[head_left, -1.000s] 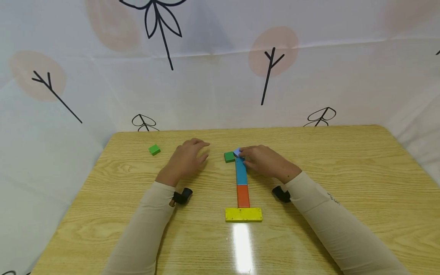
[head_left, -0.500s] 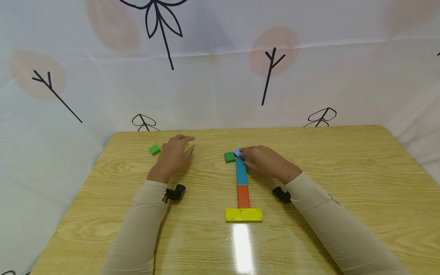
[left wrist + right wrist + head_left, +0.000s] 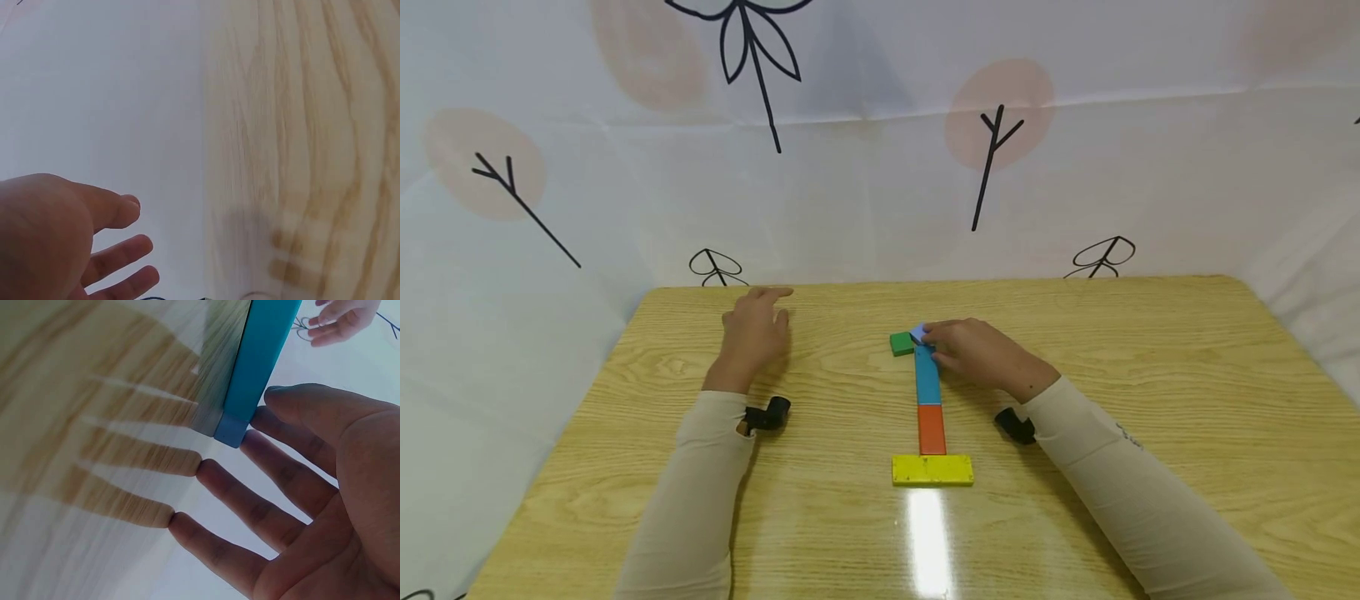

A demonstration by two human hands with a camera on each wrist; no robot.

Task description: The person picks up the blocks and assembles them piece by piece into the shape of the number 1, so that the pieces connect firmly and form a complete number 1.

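Note:
My right hand (image 3: 981, 354) rests at the top of a line of flat blocks. Its fingertips touch a lavender block (image 3: 918, 333), partly covered by them, while the thumb lies by the long blue block (image 3: 928, 382). In the right wrist view the fingers (image 3: 262, 503) are spread and fairly straight, tips on the table. A dark green block (image 3: 901, 343) sits just left of the lavender one. Below the blue block come a red block (image 3: 932, 429) and a yellow block (image 3: 932, 471) set crosswise. My left hand (image 3: 752, 333) hovers at the back left, fingers loose, holding nothing visible.
The wooden table (image 3: 1150, 350) ends at a patterned white cloth (image 3: 865, 192) behind. Black wrist cameras (image 3: 769, 413) sit on both wrists. A bright light reflection lies on the tabletop below the yellow block.
My left hand has moved left, away from the blocks. The light green block at the back left, visible before, is now hidden behind it. My right hand and the other blocks stay put.

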